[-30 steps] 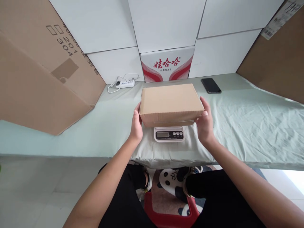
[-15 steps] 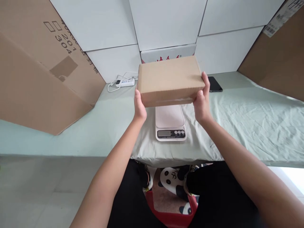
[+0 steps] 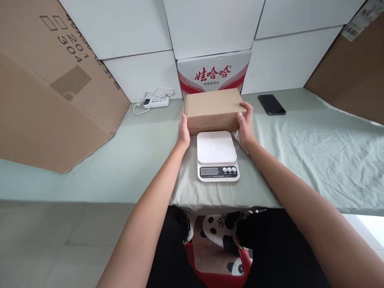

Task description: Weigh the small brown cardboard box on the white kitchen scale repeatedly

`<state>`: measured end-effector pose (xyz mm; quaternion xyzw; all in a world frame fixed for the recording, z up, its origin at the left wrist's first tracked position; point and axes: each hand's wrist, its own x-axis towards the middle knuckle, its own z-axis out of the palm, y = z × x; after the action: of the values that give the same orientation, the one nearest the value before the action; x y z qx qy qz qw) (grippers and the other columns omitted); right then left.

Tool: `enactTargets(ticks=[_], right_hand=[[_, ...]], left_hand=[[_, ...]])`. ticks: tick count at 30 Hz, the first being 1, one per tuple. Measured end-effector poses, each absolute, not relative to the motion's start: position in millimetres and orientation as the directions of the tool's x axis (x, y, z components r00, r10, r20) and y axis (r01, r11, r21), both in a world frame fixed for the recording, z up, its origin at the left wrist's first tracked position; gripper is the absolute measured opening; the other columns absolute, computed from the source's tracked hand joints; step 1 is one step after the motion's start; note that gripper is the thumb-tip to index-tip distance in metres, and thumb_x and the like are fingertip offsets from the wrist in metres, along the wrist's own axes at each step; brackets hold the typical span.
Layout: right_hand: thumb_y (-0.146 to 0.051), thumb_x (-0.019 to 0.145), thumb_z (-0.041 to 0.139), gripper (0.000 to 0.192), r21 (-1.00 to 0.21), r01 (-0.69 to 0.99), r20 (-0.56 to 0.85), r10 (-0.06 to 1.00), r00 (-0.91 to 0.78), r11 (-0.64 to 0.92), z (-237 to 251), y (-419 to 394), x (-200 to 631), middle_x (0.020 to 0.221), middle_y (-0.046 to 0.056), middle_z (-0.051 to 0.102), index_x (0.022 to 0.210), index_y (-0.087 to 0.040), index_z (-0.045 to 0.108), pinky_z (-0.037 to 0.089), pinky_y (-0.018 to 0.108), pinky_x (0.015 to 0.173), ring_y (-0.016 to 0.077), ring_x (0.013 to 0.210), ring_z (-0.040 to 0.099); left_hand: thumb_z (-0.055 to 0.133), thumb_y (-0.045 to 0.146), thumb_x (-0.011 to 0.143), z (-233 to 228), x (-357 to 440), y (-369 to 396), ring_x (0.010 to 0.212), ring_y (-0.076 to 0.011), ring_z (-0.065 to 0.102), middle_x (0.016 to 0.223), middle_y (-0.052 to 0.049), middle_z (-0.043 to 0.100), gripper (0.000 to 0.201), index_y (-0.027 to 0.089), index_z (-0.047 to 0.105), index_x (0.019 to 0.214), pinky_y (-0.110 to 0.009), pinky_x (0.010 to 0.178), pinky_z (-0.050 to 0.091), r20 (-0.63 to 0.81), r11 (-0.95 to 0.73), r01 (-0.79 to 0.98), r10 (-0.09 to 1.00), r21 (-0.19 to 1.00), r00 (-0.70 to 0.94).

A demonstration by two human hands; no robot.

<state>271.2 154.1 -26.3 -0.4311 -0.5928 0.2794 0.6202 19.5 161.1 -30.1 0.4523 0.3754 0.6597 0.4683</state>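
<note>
Between my two hands is a closed brown cardboard box (image 3: 214,106), just behind the kitchen scale. My left hand (image 3: 183,131) grips its left end, thumb on the near side and the other fingers mostly hidden. At the right end my right hand (image 3: 246,123) is closed on the corner, fingers over the top and thumb on the front. The white scale (image 3: 217,148) lies on the green cloth with its platform bare and its display blank. Whether the box rests fully on the cloth is hard to tell.
A white carton with red lettering (image 3: 213,72) stands behind the box. Large cardboard sheets lean at the left (image 3: 39,100) and right (image 3: 354,72). A black phone (image 3: 271,105) lies at the right rear, a white power strip with a cable (image 3: 156,102) at the left rear.
Both hands have lowered the box and moved it away from me, behind the scale. The scale's whole platform and the carton's lettering now show.
</note>
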Motion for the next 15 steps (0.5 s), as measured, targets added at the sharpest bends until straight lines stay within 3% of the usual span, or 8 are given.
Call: enactTargets(ticks=[3,8,11,15], right_hand=[[-0.093,0.085,0.060,0.085,-0.897,0.140,0.435,0.892,0.121,0.419,-27.0,156.3,280.6,0.164,0.005,0.056,0.151,-0.039,0.051,0.038,0.070,0.135,0.0375,0.155,0.051],[-0.091,0.088,0.059,0.097,-0.933,0.051,0.361,0.927,0.102,0.357,-35.1,147.5,289.5,0.166,0.003,0.061,0.170,-0.047,0.032,0.052,0.066,0.126,0.0322,0.147,0.062],[-0.092,0.086,0.063,0.101,-0.941,0.046,0.338,0.935,0.102,0.336,-40.2,140.3,289.6,0.172,-0.001,0.057,0.171,-0.047,0.031,0.048,0.067,0.131,0.0324,0.153,0.058],[-0.095,0.084,0.061,0.100,-0.943,0.050,0.332,0.938,0.099,0.329,-42.2,141.5,284.8,0.175,-0.009,0.054,0.170,-0.054,0.033,0.040,0.067,0.138,0.0331,0.164,0.046]], left_hand=[[0.040,0.085,0.103,-30.4,20.2,164.1,0.173,-0.0274,0.038,0.182,-0.006,0.047,0.084,0.029,0.055,0.164,-0.045,0.140,0.036,0.225,-0.268,-0.273,0.958,0.924,-0.179],[0.030,0.074,0.111,-30.8,8.5,162.2,0.178,-0.0194,0.022,0.190,-0.005,0.028,0.078,0.025,0.047,0.170,-0.037,0.145,0.020,0.205,-0.266,-0.205,0.939,0.942,-0.276],[0.030,0.074,0.111,-35.3,4.3,157.6,0.177,-0.0220,0.027,0.188,-0.010,0.033,0.080,0.021,0.051,0.167,-0.038,0.144,0.024,0.162,-0.219,-0.223,0.955,0.950,-0.249],[0.035,0.082,0.106,-38.4,9.1,152.2,0.171,-0.0296,0.041,0.177,-0.009,0.053,0.081,0.025,0.066,0.154,-0.046,0.142,0.035,0.191,-0.221,-0.257,0.972,0.941,-0.135]])
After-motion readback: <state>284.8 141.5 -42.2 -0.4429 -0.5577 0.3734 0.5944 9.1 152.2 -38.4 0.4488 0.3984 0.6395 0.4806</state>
